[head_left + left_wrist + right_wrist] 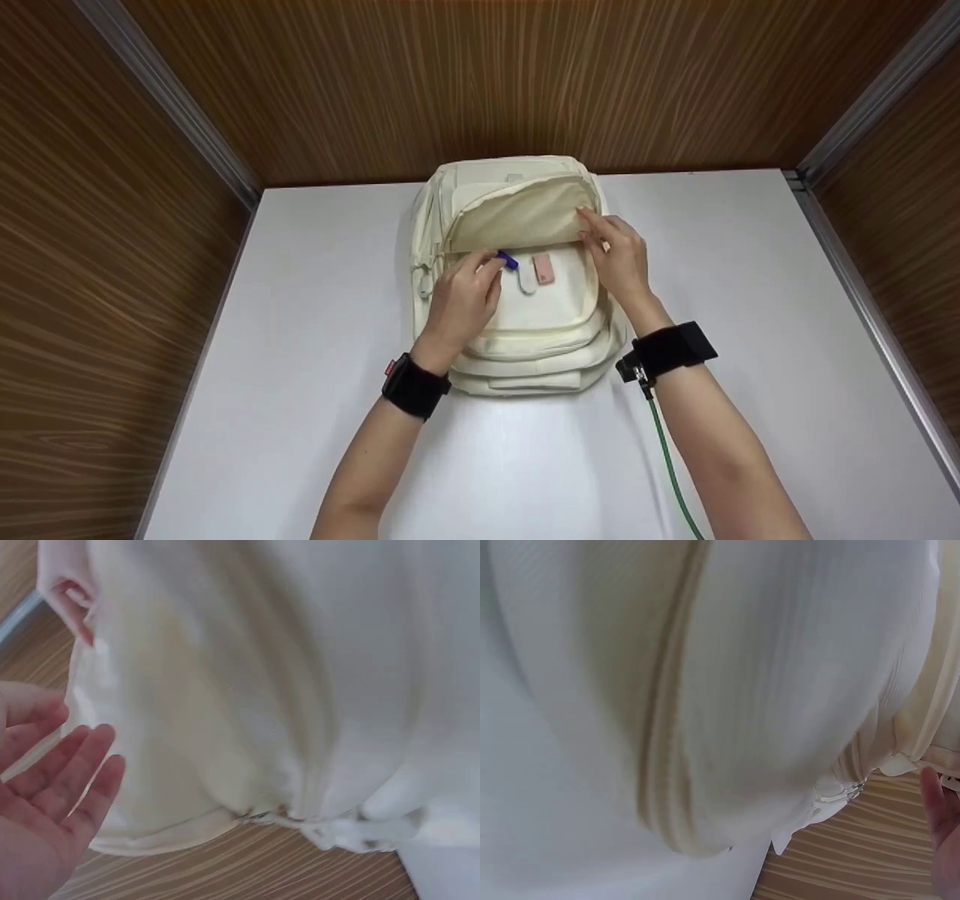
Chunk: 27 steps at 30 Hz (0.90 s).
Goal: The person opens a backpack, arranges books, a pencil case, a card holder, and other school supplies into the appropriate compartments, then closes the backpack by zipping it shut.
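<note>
A cream backpack (517, 367) lies on the white table, its front compartment parted so the beige lining (525, 214) shows. My right hand (619, 255) pinches the edge of the compartment's flap at the right side. My left hand (461, 300) is at the left part of the opening, fingertips beside a small blue piece (508, 260). In the left wrist view, the left hand (56, 780) has thumb and forefinger close together and the other fingers extended; whether anything is pinched is hidden. Only fingers of the right hand (945, 829) show in the right wrist view, near the fabric edge.
A pink rectangle (543, 268) and a pale loop (527, 280) are on the backpack's front panel. Wood-grain walls (510, 82) enclose the white table (322, 315) at the back and sides. A green cable (670, 457) runs from the right wristband (667, 352).
</note>
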### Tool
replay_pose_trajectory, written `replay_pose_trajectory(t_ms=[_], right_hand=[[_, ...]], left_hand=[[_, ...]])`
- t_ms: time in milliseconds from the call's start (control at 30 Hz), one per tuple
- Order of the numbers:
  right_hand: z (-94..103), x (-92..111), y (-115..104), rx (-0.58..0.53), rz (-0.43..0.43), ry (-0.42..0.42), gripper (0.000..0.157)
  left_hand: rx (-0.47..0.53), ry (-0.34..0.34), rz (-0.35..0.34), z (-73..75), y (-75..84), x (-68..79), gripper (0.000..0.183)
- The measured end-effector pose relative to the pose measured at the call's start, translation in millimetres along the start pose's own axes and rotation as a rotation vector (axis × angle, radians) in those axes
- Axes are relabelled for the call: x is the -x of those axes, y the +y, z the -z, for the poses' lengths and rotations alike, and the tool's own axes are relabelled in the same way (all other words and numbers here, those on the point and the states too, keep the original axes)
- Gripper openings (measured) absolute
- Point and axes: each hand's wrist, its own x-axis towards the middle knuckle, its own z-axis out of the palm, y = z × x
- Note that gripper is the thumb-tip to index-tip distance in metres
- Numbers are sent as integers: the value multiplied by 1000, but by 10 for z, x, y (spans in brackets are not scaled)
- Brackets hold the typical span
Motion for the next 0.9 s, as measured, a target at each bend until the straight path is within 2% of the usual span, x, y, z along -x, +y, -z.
replay_pose_trajectory(t_ms=[100, 167, 233, 333, 400, 467, 567, 700, 800, 900], right_hand=[[31, 20, -30, -101, 33, 59, 25], [58, 19, -59, -180, 51, 115, 19], [90, 17, -101, -260, 67, 163, 23], [147, 22, -194, -347, 91, 179, 31], [201, 39, -287, -387, 95, 173, 33], [258, 64, -366, -412, 81, 167, 33], [322, 97, -419, -462, 14, 185, 33], [329, 109, -322, -504, -111, 191, 36], [305, 101, -268, -442, -145, 120, 36], [256, 101, -301, -317, -93, 8, 32]], left_hand=[[45, 132, -42, 114, 61, -79, 12], [72, 191, -62, 168, 89, -127, 12], [91, 217, -65, 197, 99, -162, 12], [104, 193, -27, 184, 75, -176, 13], [106, 134, 23, 147, 40, -160, 15], [98, 45, 75, 102, 2, -123, 19], [80, -123, 130, 49, -37, -52, 27], [41, -359, 154, 17, -32, 29, 34], [-8, -504, 156, -16, -6, 71, 40], [-52, -592, 153, -63, 14, 104, 44]])
